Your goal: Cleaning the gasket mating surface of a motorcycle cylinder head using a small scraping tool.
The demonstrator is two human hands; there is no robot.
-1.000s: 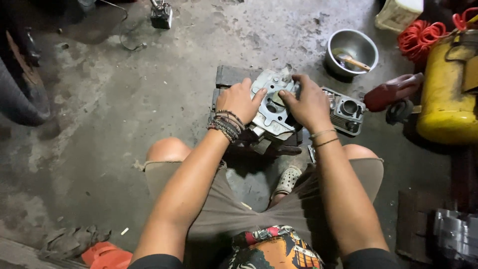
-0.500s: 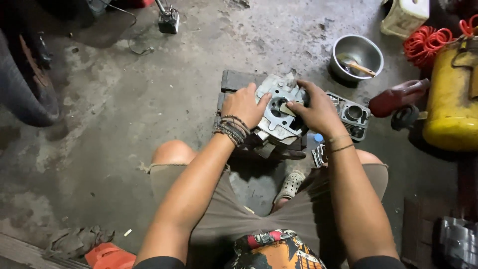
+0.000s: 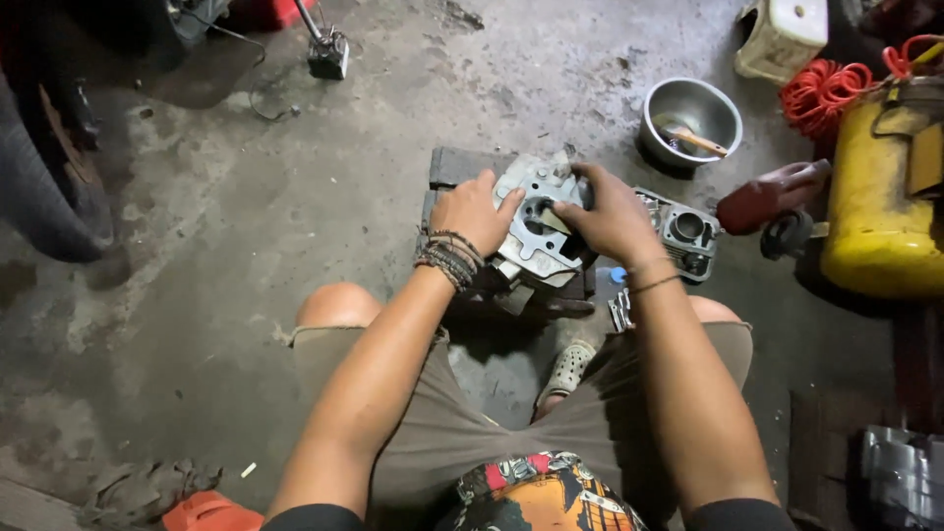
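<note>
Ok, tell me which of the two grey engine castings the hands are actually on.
The pale cylinder head on the dark block, gripped by left hand and right hand. The other casting, with a round bore, lies untouched to its right.

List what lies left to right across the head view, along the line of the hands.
Tyre → left hand → grey engine part → right hand → cylinder block → yellow tank.

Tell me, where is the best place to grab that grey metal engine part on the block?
Probably by its two outer edges, coming from above. The engine part lies flat on the dark block, with a round bore in the middle. The left hand and right hand flank it that way.
</note>
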